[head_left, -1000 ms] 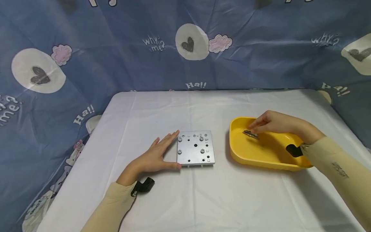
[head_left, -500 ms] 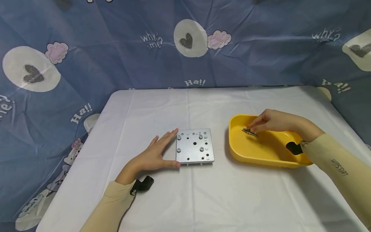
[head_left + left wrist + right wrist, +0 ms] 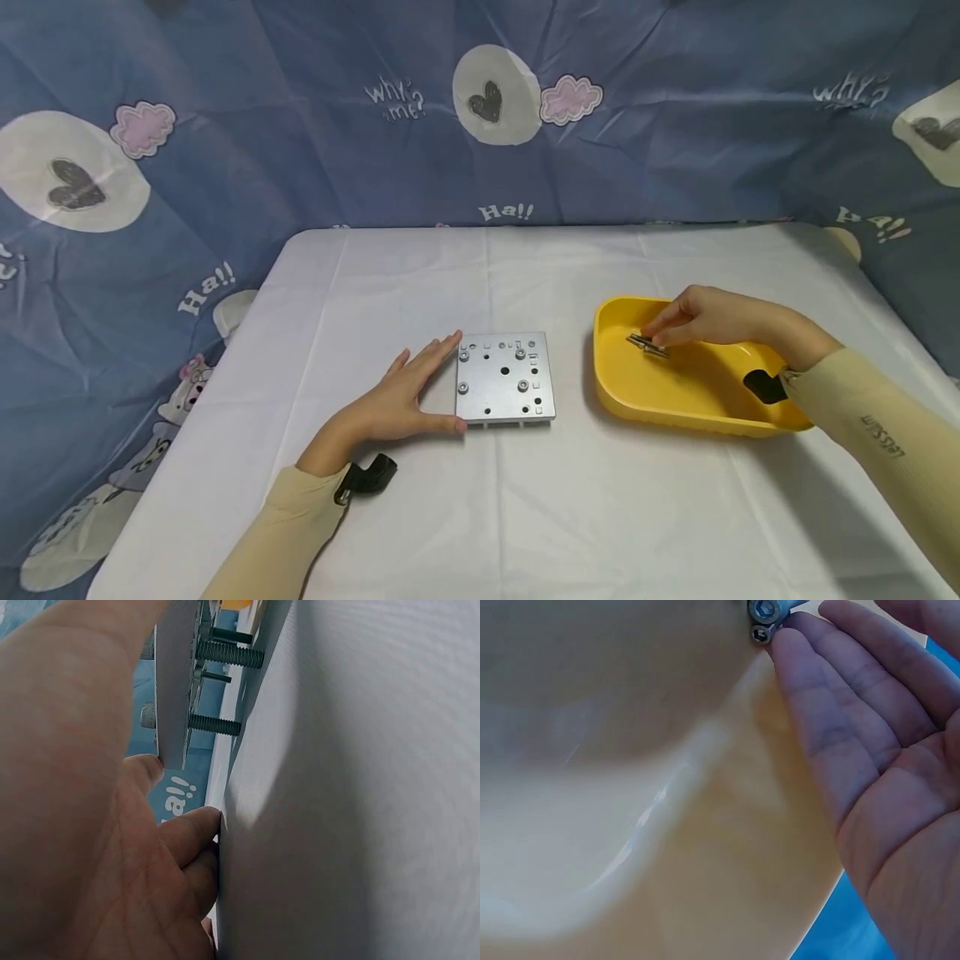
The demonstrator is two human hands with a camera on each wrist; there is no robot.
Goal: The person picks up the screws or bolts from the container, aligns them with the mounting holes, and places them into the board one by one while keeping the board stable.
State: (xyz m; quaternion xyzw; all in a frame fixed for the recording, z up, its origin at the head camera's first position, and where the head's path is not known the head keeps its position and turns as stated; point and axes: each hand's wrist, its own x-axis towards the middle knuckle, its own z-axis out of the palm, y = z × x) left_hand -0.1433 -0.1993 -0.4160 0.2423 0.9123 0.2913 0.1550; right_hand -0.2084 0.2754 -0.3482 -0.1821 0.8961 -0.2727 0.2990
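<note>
A square silver metal plate (image 3: 506, 383) lies on the table, with holes and several socket-head screws standing in its top. In the left wrist view, threaded screw shanks (image 3: 229, 654) stick out beneath it. My left hand (image 3: 390, 410) is spread along the plate's left side, fingers fairly straight, forefinger and thumb touching its corners. In the yellow tray, my right hand (image 3: 705, 317) holds a small bunch of loose metal screws (image 3: 648, 345) at its fingertips. Two hex-socket heads (image 3: 763, 610) show beside those fingertips in the right wrist view; the thumb's contact is out of frame.
The yellow tray (image 3: 690, 423) with raised walls stands right of the plate. A white cloth (image 3: 600, 508) covers the table, and a blue printed curtain (image 3: 330, 142) hangs behind and at the sides. Black wrist cameras (image 3: 369, 478) jut from both sleeves.
The head view has tilted slightly. The screws have shifted a little at my right fingertips, while my left hand and the plate stay where they were.
</note>
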